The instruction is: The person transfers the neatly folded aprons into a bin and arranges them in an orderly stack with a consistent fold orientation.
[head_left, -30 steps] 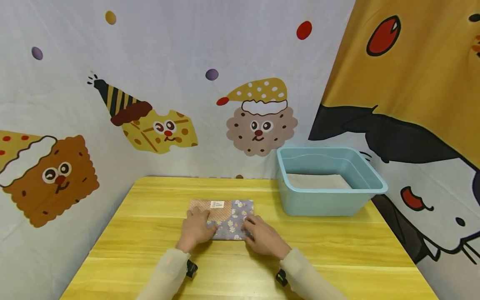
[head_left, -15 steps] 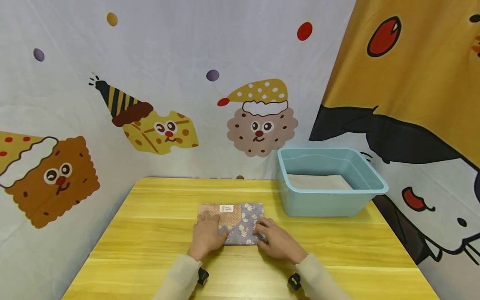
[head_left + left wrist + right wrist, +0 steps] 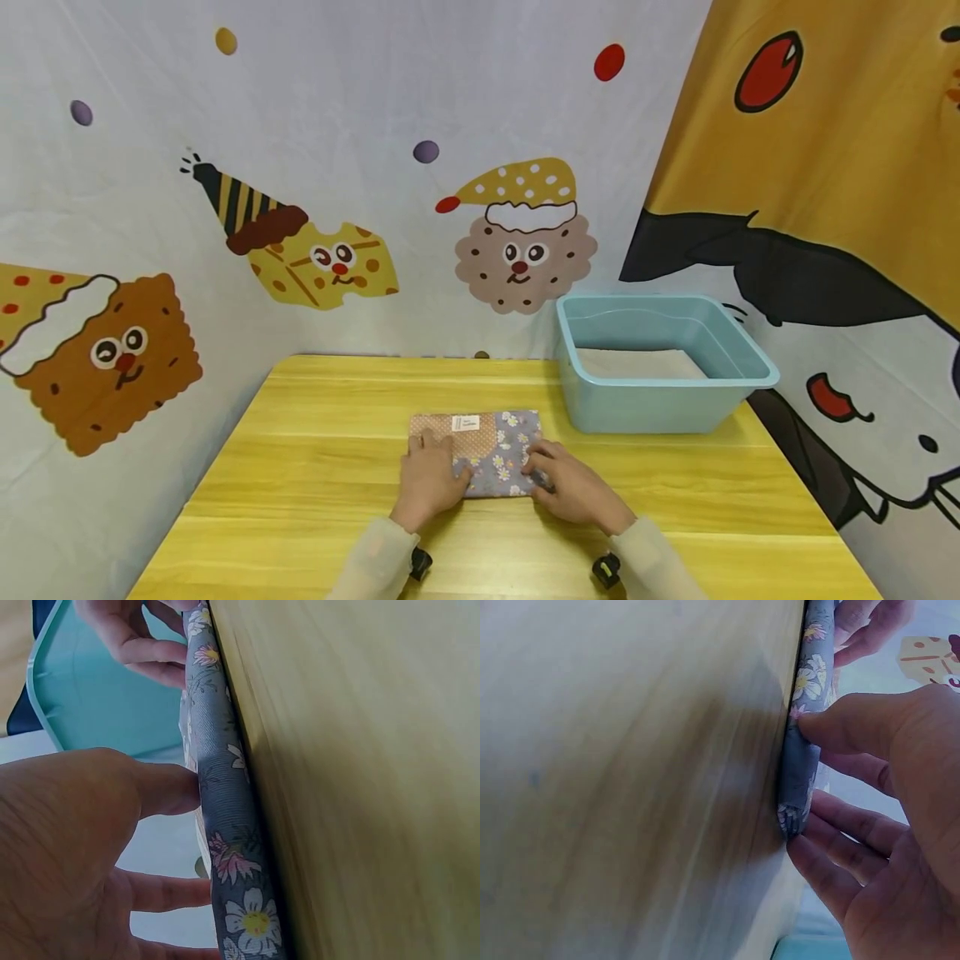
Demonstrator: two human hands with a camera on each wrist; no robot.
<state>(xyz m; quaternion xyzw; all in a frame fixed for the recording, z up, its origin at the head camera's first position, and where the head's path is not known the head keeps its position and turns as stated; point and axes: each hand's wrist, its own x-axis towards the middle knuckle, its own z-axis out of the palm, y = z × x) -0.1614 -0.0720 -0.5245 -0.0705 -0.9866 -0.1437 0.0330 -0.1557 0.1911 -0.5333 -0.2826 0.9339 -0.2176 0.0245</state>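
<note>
A folded floral cloth (image 3: 517,454), grey-purple with white daisies, lies flat on the table. It bears a brown dotted patch and a white label. My left hand (image 3: 431,481) rests on its left part, fingers extended; in the left wrist view the thumb (image 3: 169,787) touches the near folded edge. At the near right corner, my right hand (image 3: 573,487) holds the cloth between thumb and bent fingers. The right wrist view shows that thumb (image 3: 840,727) against the front fold and the fingers (image 3: 840,847) at the corner. The cloth's underside is hidden.
A light blue plastic bin (image 3: 667,408) stands at the back right of the wooden table (image 3: 315,433), with a flat whitish piece (image 3: 641,363) inside. Behind the table hangs a cartoon-printed cloth backdrop (image 3: 337,108).
Both hands and the folded cloth have shifted right and slightly nearer along the table. The right fingers look more bent at the corner. The bin stays in place.
</note>
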